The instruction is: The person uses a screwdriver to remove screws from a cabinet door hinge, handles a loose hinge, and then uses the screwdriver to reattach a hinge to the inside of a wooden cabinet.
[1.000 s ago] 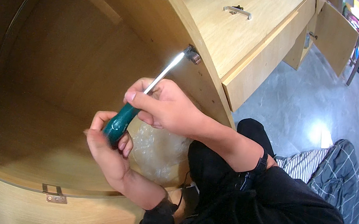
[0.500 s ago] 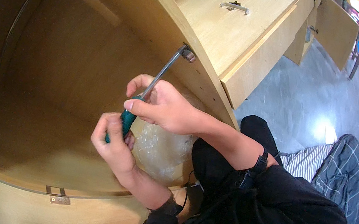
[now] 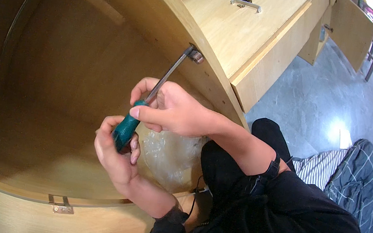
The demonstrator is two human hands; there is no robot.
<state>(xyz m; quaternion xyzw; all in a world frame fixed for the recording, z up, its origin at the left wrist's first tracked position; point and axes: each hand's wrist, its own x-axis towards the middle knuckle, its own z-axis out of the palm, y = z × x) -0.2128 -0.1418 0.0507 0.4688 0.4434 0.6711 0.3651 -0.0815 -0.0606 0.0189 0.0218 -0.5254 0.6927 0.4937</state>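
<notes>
A screwdriver (image 3: 126, 129) with a green handle and a long metal shaft runs up to a small metal hinge (image 3: 196, 56) on the wooden cabinet's side panel; its tip meets the hinge. My right hand (image 3: 173, 109) is closed on the upper handle, thumb on the handle and fingers curled about the shaft. Lower down, my left hand (image 3: 116, 161) curls its fingers round the butt of the handle, whose end shows between them. Below the hands, a clear plastic bag (image 3: 165, 157) lies inside the cabinet (image 3: 66, 73).
A second hinge plate (image 3: 63, 209) sits at the cabinet's lower edge. Two metal drawer handles (image 3: 246, 5) lie on the wooden surface beyond the panel, above a drawer front (image 3: 272, 54). Dark checked cloth (image 3: 359, 168) and striped cloth (image 3: 317, 167) lie on the floor at right.
My left hand has loosened and rolled on the handle, its thumb shifting to the side and uncovering more green. My right hand and the screwdriver tip stay nearly in place.
</notes>
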